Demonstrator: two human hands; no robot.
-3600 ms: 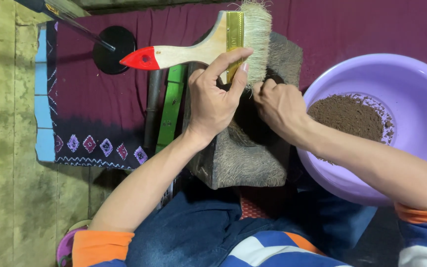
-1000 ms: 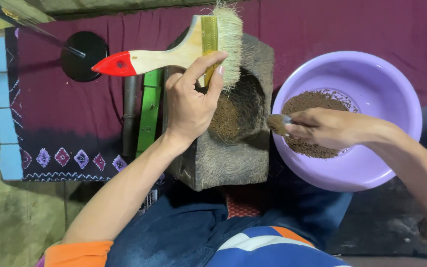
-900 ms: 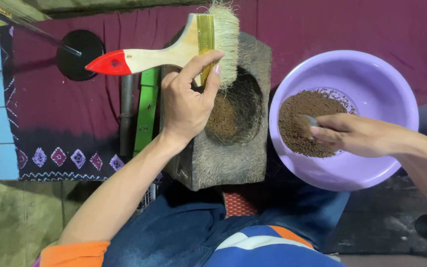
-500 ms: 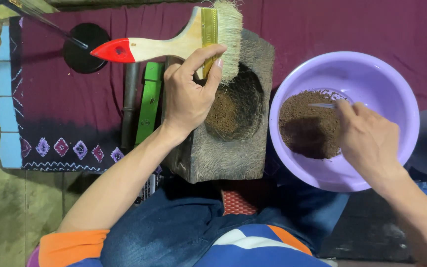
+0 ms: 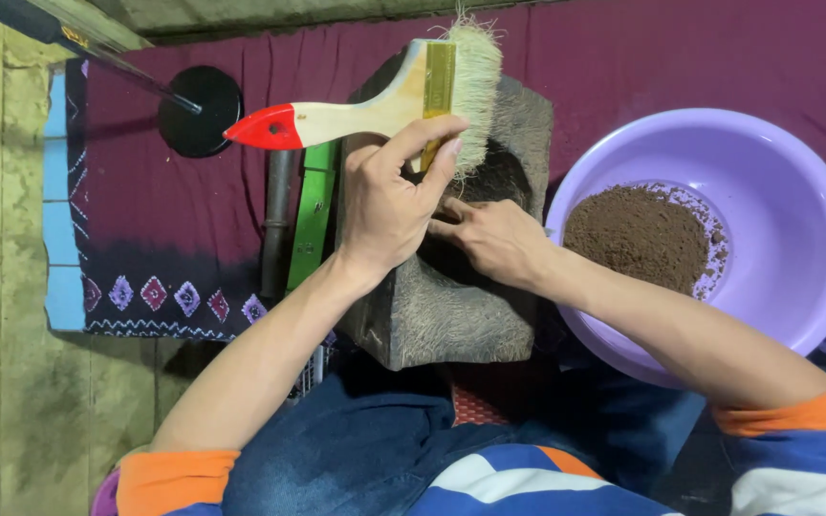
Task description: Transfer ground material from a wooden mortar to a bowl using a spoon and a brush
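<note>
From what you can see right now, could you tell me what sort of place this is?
Probably a home floor workspace for grinding by hand: a stone mortar sits on a patterned cloth over a bare floor, beside a purple basin of brown powder.

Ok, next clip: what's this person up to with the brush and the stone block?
A seated person holds a wide paintbrush in the left hand, bristles resting on the rim of a grey stone mortar. The right hand reaches into the mortar's hollow. Beside it, a purple basin holds a heap of brown powder. All of it sits on a maroon cloth.
</note>
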